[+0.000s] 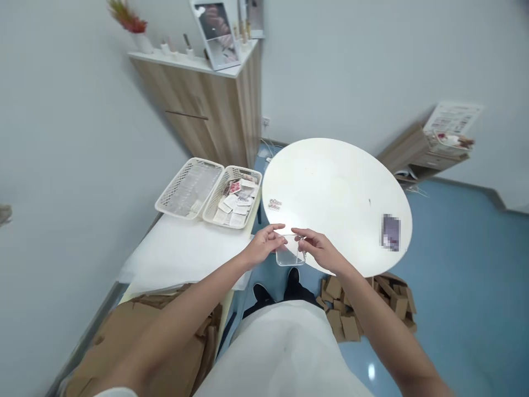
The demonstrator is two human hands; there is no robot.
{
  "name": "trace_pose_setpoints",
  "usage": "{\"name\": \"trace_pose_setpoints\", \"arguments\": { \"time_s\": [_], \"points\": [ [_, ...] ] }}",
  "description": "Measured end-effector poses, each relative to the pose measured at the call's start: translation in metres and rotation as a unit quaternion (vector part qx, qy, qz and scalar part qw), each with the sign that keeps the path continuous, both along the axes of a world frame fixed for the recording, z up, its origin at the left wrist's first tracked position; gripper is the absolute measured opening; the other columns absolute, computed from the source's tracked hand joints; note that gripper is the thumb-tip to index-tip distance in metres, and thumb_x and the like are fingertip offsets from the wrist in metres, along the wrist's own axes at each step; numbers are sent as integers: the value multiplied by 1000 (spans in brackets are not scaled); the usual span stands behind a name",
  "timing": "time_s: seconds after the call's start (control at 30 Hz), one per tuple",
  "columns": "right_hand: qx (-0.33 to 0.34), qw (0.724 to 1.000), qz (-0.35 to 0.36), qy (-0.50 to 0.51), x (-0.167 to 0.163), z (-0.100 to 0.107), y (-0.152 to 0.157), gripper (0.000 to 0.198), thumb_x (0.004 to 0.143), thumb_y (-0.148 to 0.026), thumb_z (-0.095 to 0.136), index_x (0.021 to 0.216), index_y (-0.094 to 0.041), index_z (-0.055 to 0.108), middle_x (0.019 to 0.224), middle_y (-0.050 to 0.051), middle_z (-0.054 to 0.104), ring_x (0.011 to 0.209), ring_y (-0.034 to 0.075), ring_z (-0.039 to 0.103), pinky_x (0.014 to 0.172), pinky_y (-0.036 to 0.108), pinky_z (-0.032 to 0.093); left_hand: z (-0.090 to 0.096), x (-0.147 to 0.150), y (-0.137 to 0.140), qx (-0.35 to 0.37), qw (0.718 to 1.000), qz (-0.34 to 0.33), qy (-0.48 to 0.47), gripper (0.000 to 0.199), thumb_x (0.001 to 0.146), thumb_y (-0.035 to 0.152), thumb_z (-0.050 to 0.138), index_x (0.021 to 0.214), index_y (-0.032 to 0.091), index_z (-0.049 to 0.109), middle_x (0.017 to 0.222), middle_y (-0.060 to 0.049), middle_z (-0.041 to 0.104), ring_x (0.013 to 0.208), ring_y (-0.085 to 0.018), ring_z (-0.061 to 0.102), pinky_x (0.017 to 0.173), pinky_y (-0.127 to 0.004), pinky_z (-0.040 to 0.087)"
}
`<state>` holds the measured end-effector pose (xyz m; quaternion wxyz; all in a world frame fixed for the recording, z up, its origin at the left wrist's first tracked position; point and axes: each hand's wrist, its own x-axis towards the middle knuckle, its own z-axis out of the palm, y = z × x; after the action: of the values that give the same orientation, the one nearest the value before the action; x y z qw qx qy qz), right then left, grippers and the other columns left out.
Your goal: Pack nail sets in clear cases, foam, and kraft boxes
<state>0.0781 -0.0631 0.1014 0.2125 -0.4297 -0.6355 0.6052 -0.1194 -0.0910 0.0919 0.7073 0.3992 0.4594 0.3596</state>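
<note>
Head view: clear case (289,256) held up at the near edge of the round desk (330,187)! Fingers of the right hand (317,247) pinch its side; left hand (261,246) has its index finger spread, thumb over a corner, pinching or not I can't tell. Looks like a handling step, calling for steady fingers next.

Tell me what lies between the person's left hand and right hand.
In the head view, a transparent case lies between the left hand and the right hand, both thumbs at its upper part.
</note>
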Motion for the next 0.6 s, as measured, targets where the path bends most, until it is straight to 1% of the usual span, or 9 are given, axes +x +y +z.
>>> {"name": "trace_pose_setpoints", "arguments": {
  "time_s": [0.07,0.13,0.2,0.27,0.33,0.43,0.5,0.6],
  "points": [
    [-4,999,-41,8,25,-6,-8,40,81,-38,49,117,-22,49,94,6,58,73,13,56,70,34,49,-2,25,5,-4,998,-60,8,43,72,39,60,109,18,52,83,-5,61,73,-18,63,67,-29,43],
    [-4,995,-96,16,50,-11,-13,42,80,-38,49,118,-21,46,95,7,59,73,13,56,72,35,49,-6,51,8,-6,995,-94,12,36,70,37,62,100,17,57,81,-4,60,70,-17,63,67,-29,43],
    [15,989,-147,5,74,-15,-18,41,80,-40,49,117,-22,44,105,9,57,80,15,58,75,37,48,-10,77,11,-11,995,-94,15,32,69,36,63,93,16,57,82,-4,60,70,-17,63,67,-29,43],
    [53,984,-167,-29,97,-15,-21,44,78,-41,51,117,-25,42,117,10,51,92,18,56,81,39,47,-12,100,14,-24,997,-72,15,30,69,36,63,91,17,56,83,-3,59,72,-17,64,67,-28,43],
    [103,982,-146,-66,119,-14,-25,55,72,-42,58,121,-27,39,126,10,43,104,22,51,85,42,44,-12,121,18,-40,998,-45,8,30,69,36,63,89,17,54,82,-3,59,74,-17,64,68,-27,43],
    [174,976,-87,-103,147,-15,-25,76,62,-43,68,127,-30,32,136,11,29,120,28,36,90,46,41,-12,149,22,-54,998,-11,-10,29,68,35,64,86,17,51,83,-3,59,76,-18,64,70,-26,43],
    [207,969,-69,-111,163,-18,-20,81,61,-41,70,129,-31,28,140,10,23,125,29,29,92,47,39,-12,166,25,-62,998,2,-13,28,67,36,64,83,17,50,84,-3,59,78,-19,64,70,-27,43],
    [240,962,-60,-114,181,-25,-11,80,64,-36,68,131,-30,24,139,10,23,127,28,27,94,48,38,-16,187,29,-75,997,19,-15,28,67,35,64,80,17,47,84,-3,58,81,-20,64,71,-28,43]
  ]
}}
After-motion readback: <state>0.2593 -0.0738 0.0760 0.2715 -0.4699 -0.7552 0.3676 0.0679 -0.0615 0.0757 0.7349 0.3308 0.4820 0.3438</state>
